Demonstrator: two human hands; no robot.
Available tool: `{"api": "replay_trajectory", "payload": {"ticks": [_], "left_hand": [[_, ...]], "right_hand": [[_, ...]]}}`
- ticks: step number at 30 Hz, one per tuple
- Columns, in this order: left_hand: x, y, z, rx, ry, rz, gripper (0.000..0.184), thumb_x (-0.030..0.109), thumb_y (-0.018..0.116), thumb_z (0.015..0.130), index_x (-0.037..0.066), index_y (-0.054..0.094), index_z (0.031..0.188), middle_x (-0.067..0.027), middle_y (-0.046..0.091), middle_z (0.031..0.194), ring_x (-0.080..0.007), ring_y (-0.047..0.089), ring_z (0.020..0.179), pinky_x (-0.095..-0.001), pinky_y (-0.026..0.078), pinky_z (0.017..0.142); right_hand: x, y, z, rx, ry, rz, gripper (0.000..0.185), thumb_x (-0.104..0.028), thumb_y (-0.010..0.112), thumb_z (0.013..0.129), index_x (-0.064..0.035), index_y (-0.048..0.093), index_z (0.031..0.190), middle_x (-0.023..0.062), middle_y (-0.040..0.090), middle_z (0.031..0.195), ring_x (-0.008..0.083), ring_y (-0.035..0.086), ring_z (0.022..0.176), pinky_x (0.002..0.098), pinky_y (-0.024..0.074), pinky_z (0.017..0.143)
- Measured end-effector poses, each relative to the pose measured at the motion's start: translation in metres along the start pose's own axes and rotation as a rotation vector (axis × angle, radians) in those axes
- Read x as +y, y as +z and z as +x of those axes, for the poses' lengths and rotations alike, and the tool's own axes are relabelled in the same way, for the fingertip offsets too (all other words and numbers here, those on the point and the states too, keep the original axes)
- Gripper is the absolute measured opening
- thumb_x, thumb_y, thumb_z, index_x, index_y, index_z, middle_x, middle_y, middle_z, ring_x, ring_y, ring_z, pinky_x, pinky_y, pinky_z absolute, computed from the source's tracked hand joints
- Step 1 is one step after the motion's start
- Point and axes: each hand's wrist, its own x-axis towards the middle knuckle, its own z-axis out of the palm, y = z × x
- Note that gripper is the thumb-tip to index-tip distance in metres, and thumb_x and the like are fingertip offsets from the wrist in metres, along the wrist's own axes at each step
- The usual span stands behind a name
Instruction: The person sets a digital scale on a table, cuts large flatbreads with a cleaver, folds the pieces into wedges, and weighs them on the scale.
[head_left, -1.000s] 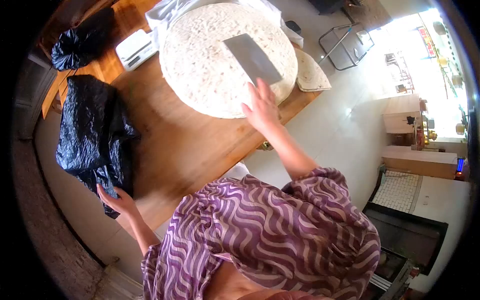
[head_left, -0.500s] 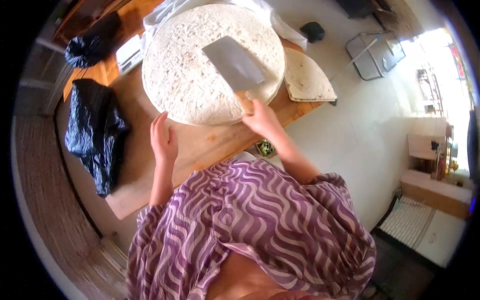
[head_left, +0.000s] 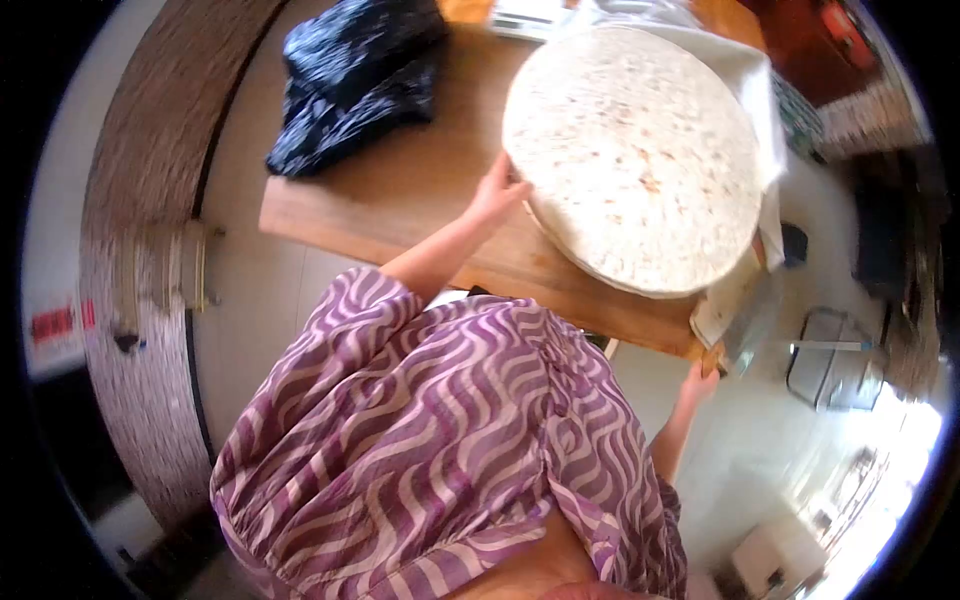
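A stack of large round flatbreads (head_left: 635, 160) lies on the wooden table (head_left: 400, 190). My left hand (head_left: 497, 192) is at the left edge of the stack, its fingertips at the rim and its thumb apart; the fingertips are partly hidden. At the table's right corner, my right hand (head_left: 702, 381) is closed on the wooden handle of a cleaver (head_left: 752, 325), whose wide blade is blurred and points up and right. Folded flatbread pieces (head_left: 722, 303) lie beside the stack, partly behind the blade.
A black plastic bag (head_left: 355, 80) sits at the table's upper left. White cloth (head_left: 757, 100) lies under and behind the stack. At the top edge is a white scale (head_left: 527, 18). A metal-framed folding chair (head_left: 835, 358) stands on the floor to the right.
My right hand took the cleaver off the flatbread stack and moved it to the table's right corner. My left hand went from the black bag to the stack's edge. The view has turned.
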Motion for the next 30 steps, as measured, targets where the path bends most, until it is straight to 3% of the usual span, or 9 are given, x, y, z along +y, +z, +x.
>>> {"api": "replay_trajectory", "payload": {"ticks": [2,5,9,12,15,17,23,25,30], "left_hand": [[-0.001,-0.005,0.000,-0.002,-0.048,-0.131,0.055,0.002,0.055,0.082,0.004,0.036,0.134,-0.0055,0.054,0.117,-0.0131,0.051,0.102,-0.0262,0.041,0.089],[-0.009,-0.008,0.006,-0.056,-0.049,-0.220,0.049,0.005,0.053,0.084,0.003,0.039,0.131,-0.0057,0.055,0.115,-0.0126,0.053,0.102,-0.0254,0.042,0.087],[0.020,-0.010,-0.011,0.018,-0.223,-0.481,0.043,0.005,0.052,0.085,-0.001,0.042,0.127,-0.0073,0.057,0.111,-0.0148,0.056,0.098,-0.0275,0.045,0.085],[0.022,-0.016,-0.015,0.028,-0.330,-0.561,0.034,0.005,0.051,0.086,-0.006,0.047,0.118,-0.0096,0.059,0.101,-0.0174,0.058,0.090,-0.0302,0.050,0.080],[0.004,-0.024,-0.010,0.001,-0.394,-0.607,0.026,0.004,0.049,0.087,-0.006,0.049,0.111,-0.0100,0.059,0.094,-0.0189,0.059,0.085,-0.0309,0.051,0.077],[-0.004,-0.021,-0.007,-0.066,-0.431,-0.688,0.022,0.004,0.049,0.085,-0.004,0.049,0.106,-0.0107,0.058,0.093,-0.0206,0.059,0.084,-0.0318,0.051,0.077],[0.009,-0.025,-0.007,-0.166,-0.430,-0.753,0.017,0.001,0.043,0.087,-0.002,0.048,0.103,-0.0121,0.059,0.094,-0.0225,0.060,0.084,-0.0327,0.052,0.077],[0.012,-0.032,-0.007,-0.214,-0.441,-0.757,0.017,0.001,0.043,0.087,-0.001,0.047,0.103,-0.0119,0.059,0.094,-0.0224,0.060,0.086,-0.0328,0.051,0.078],[-0.003,-0.033,0.007,-0.281,-0.457,-0.726,0.020,0.002,0.043,0.087,-0.001,0.047,0.106,-0.0112,0.059,0.095,-0.0205,0.060,0.090,-0.0316,0.049,0.080]], "right_hand": [[-0.002,0.008,0.000,-0.059,0.086,-0.071,0.037,-0.022,0.064,0.079,0.0041,0.056,0.103,0.0195,0.061,0.094,0.0318,0.058,0.085,0.0400,0.0447,0.079],[-0.018,0.019,-0.006,-0.014,-0.043,-0.151,0.036,-0.025,0.063,0.079,0.0042,0.058,0.099,0.0209,0.062,0.092,0.0345,0.059,0.086,0.0417,0.0448,0.078],[-0.061,0.018,-0.012,-0.266,0.127,-0.355,0.039,-0.029,0.060,0.081,0.0016,0.057,0.106,0.0200,0.059,0.104,0.0375,0.055,0.097,0.0433,0.0434,0.083],[-0.054,0.024,-0.021,-0.013,-0.142,-0.531,0.040,-0.026,0.060,0.082,-0.0010,0.055,0.113,0.0188,0.053,0.117,0.0342,0.051,0.107,0.0417,0.0429,0.088],[-0.140,0.012,-0.039,0.074,-0.428,-0.436,0.037,-0.021,0.058,0.084,-0.0039,0.054,0.117,0.0173,0.045,0.128,0.0342,0.044,0.116,0.0412,0.0389,0.094],[-0.172,0.039,-0.036,-0.055,-0.550,-0.139,0.037,-0.019,0.059,0.084,-0.0052,0.054,0.117,0.0180,0.047,0.125,0.0326,0.044,0.117,0.0424,0.0388,0.094],[-0.323,0.122,-0.078,-0.398,-0.987,-0.052,0.050,-0.031,0.062,0.081,-0.0071,0.049,0.123,0.0170,0.042,0.129,0.0328,0.039,0.121,0.0428,0.0321,0.101],[-0.350,0.153,-0.088,-0.339,-1.061,-0.190,0.055,-0.034,0.064,0.079,-0.0108,0.048,0.126,0.0167,0.040,0.131,0.0332,0.036,0.124,0.0443,0.0304,0.102],[-0.352,0.175,-0.076,-0.510,-1.014,-0.332,0.059,-0.035,0.066,0.077,-0.0189,0.046,0.130,0.0126,0.037,0.137,0.0325,0.033,0.126,0.0434,0.0293,0.103]]}}
